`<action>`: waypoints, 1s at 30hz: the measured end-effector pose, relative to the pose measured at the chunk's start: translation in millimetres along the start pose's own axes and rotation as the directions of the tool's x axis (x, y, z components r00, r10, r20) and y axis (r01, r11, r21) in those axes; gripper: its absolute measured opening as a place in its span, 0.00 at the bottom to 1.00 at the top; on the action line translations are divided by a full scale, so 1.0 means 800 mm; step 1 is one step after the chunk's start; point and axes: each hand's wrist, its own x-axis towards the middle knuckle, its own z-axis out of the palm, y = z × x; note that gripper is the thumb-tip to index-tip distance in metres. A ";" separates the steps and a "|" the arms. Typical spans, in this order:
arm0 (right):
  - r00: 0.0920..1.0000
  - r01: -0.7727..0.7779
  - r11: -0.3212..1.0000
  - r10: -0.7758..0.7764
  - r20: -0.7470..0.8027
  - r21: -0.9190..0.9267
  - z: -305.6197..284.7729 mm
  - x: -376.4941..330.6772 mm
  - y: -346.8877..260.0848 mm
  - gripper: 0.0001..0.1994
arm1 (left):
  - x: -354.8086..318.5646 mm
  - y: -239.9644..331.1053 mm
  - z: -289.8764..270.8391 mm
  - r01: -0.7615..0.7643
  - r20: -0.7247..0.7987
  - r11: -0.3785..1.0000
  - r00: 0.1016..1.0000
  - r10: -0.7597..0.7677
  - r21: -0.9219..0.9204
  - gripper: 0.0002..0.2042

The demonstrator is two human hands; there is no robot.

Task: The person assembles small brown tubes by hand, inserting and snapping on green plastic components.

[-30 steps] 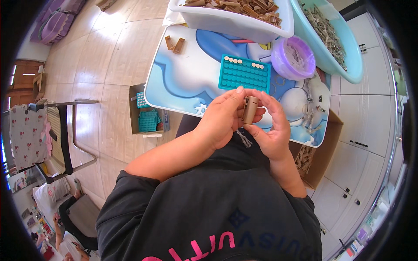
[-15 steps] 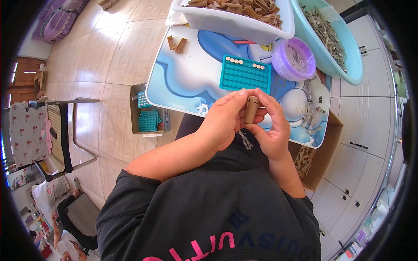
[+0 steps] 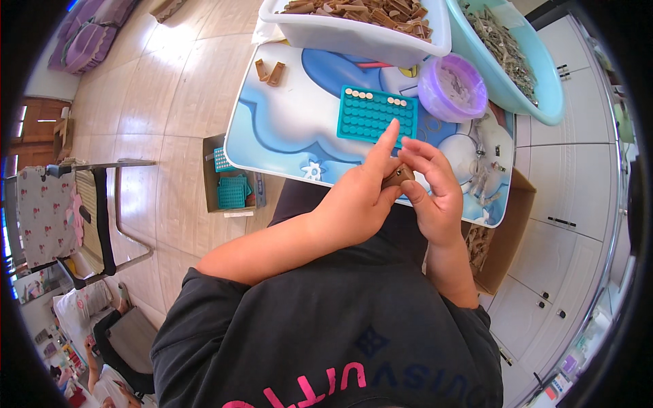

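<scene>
One brown case (image 3: 398, 176) is gripped between left hand (image 3: 360, 200) and right hand (image 3: 439, 197) at the bench's (image 3: 286, 129) near edge — seemingly unfinished; two loose cases (image 3: 275, 73) lie far left, a white tub (image 3: 354, 39) holds many more — and white discs (image 3: 360, 94) sit only in the teal tray's (image 3: 367, 121) far row.

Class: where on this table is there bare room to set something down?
On the table, the widest bare patch lies left of the teal tray, nearer than the brown pieces. The far side is crowded by the white tub, purple bowl and blue basin; the right side by small loose bits. The left hand and right hand crowd the tray's near edge.
</scene>
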 end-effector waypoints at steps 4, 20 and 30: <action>1.000 -0.001 0.997 0.003 -0.024 0.072 0.000 -0.006 0.003 0.17 | -0.001 0.005 0.001 -0.036 -0.039 0.999 0.999 0.034 -0.040 0.35; 0.953 -0.127 0.779 0.268 -0.142 0.614 0.015 -0.027 0.001 0.13 | -0.003 -0.007 0.003 -0.076 -0.188 0.996 0.980 0.066 -0.046 0.07; 0.869 -0.366 0.644 0.496 -0.002 0.672 0.006 -0.016 0.024 0.10 | 0.019 -0.019 -0.013 0.481 0.209 0.612 0.861 -0.463 -0.628 0.12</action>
